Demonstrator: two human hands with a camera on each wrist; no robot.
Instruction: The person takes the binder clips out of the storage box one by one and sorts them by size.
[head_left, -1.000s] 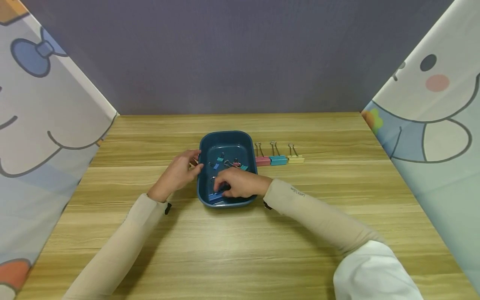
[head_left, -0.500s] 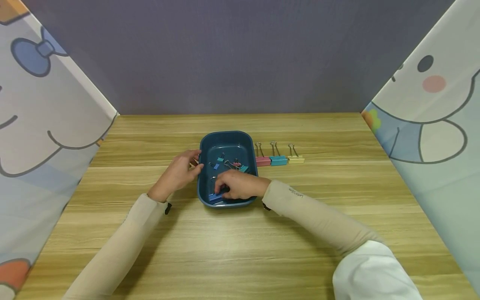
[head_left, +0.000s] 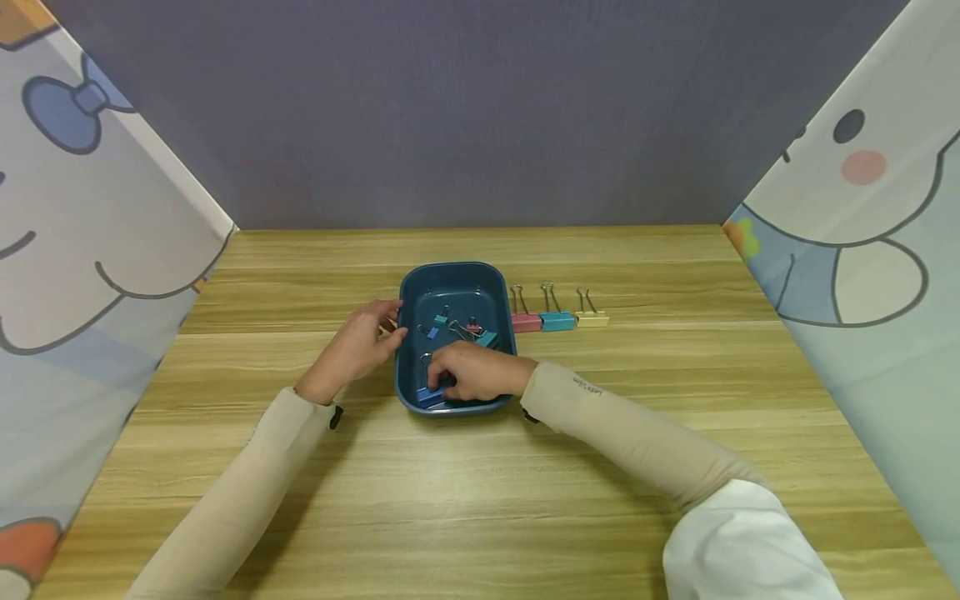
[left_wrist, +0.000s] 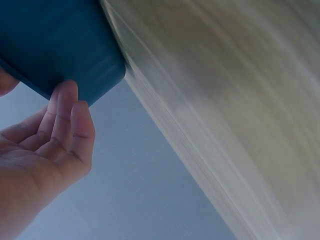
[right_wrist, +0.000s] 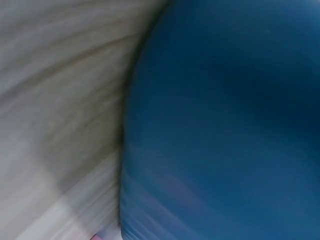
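A dark blue tray point(head_left: 450, 279) stands mid-table. My left hand point(head_left: 360, 342) rests against its left side, fingers and thumb spread along the rim; in the left wrist view the slightly bent fingers point(left_wrist: 65, 107) touch the outer wall. My right hand point(head_left: 480, 371) reaches into the tray's near part, thumb and index finger pinching a large blue binder clip point(head_left: 429, 397), partly covered by the hand. Farther in lie small binder clips, one teal point(head_left: 440, 319), one blue point(head_left: 432, 332) and one pink point(head_left: 473, 328). A larger teal binder clip point(head_left: 487, 339) lies by the right wall.
Right of the tray, a row of large binder clips stands with handles up: pink point(head_left: 527, 322), teal point(head_left: 557, 322) and yellow point(head_left: 592, 319). A grey panel point(head_left: 480, 117) rises behind the wooden table point(head_left: 480, 500). Cartoon-printed cloths hang at both sides.
My right hand and forearm have shifted slightly left within the tray, and more of the larger teal clip shows. The left hand and the tray have stayed put.
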